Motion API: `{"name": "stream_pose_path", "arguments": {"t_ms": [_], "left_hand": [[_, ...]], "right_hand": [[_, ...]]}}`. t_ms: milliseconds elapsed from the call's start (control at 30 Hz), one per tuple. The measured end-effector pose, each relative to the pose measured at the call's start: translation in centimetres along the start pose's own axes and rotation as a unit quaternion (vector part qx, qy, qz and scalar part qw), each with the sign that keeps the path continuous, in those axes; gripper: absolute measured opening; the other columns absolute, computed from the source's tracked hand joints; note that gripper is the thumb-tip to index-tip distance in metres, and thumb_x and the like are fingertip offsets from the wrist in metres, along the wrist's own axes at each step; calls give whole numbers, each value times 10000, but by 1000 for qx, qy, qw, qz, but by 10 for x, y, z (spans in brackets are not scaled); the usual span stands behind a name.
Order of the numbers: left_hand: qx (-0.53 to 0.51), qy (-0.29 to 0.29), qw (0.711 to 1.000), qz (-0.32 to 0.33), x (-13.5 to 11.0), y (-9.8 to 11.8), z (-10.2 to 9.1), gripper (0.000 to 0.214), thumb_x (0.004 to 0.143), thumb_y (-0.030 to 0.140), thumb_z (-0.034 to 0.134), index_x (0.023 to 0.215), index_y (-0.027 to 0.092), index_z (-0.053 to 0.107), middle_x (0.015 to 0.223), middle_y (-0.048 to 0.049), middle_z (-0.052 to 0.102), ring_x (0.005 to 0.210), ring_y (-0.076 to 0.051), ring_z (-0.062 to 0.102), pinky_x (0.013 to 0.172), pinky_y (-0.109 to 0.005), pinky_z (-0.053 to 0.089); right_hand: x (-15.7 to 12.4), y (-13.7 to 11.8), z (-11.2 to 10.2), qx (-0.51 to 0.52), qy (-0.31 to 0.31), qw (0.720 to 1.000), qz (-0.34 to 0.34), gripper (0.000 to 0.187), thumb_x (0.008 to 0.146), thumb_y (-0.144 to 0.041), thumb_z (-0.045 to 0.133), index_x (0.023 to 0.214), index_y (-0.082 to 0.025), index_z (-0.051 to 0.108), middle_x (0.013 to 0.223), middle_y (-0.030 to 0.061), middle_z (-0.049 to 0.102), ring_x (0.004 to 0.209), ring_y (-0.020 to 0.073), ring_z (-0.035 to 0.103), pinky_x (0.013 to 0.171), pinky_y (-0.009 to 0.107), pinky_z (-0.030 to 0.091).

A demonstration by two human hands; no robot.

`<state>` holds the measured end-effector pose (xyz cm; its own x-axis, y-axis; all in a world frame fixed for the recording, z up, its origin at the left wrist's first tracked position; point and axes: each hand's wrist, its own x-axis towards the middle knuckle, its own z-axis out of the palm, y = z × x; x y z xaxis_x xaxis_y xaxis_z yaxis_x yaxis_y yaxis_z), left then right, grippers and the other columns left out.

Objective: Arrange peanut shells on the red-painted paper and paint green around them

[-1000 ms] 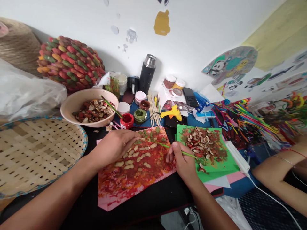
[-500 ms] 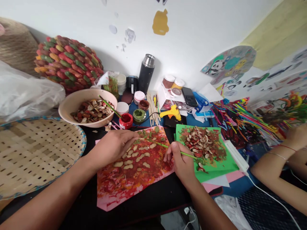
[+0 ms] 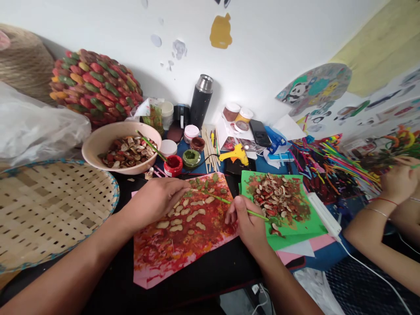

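My right hand (image 3: 247, 216) grips a thin green paintbrush (image 3: 221, 199), whose far end points left over the paint-stained pink paper (image 3: 157, 262). My left hand (image 3: 160, 197) is closed in a pinch above the paper's upper left; what lies between the fingertips is hidden. Unpainted peanut shells (image 3: 197, 214) lie in loose rows on the paper, below and right of that hand. Green-painted shells (image 3: 215, 177) are near the paper's top edge. Open jars of green paint (image 3: 191, 158) and red paint (image 3: 173, 165) stand just beyond, a second brush (image 3: 151, 145) resting in the red one.
A bowl of shells (image 3: 90, 153) and a woven tray (image 3: 49, 210) are on the left. Right, a green sheet (image 3: 278, 239) carries a shell heap. A yellow glue gun (image 3: 234, 154) and a black flask (image 3: 201, 103) stand behind. Another person's arm (image 3: 370, 223) is far right.
The brush's far end has shifted slightly left and up toward my left fingertips. My left hand stays pinched in nearly the same place. The other person's hand at right has moved up.
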<state>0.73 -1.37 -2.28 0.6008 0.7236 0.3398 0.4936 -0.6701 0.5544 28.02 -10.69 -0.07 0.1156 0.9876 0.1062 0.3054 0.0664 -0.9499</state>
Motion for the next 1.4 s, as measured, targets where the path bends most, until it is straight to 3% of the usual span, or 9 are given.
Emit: {"name": "stream_pose_path", "arguments": {"t_ms": [433,933,1200,1400], "left_hand": [[-2,-1,1000,3,1,0,-1,387,1152,396,470,1061,215,799,958,-42,845,816,-195,797,763,-269,574],[7,-1,1000,2,0,-1,-1,393,1157,409,453,1077,226,792,965,-38,848,815,-197,798,758,-273,570],[-5,-8,1000,-1,0,1,-2,401,1157,397,453,1033,229,795,955,-45,844,785,-189,782,722,-268,556],[6,-3,1000,8,0,0,-2,368,1151,378,474,1087,220,800,971,-41,848,818,-197,794,759,-272,567]], "right_hand": [[-4,6,4,9,12,1000,-6,582,1107,-658,557,713,-237,632,534,-8,616,468,158,589,498,264,480],[-1,8,6,-16,-38,999,-25,547,1142,-591,523,753,-232,662,599,7,662,534,169,632,558,276,498],[3,7,-9,-7,7,1000,-3,560,1124,-609,567,718,-231,647,566,-3,634,511,168,619,538,278,478],[4,5,-5,14,10,1000,0,571,1109,-639,581,717,-228,636,544,-9,618,491,160,618,525,270,472]]}}
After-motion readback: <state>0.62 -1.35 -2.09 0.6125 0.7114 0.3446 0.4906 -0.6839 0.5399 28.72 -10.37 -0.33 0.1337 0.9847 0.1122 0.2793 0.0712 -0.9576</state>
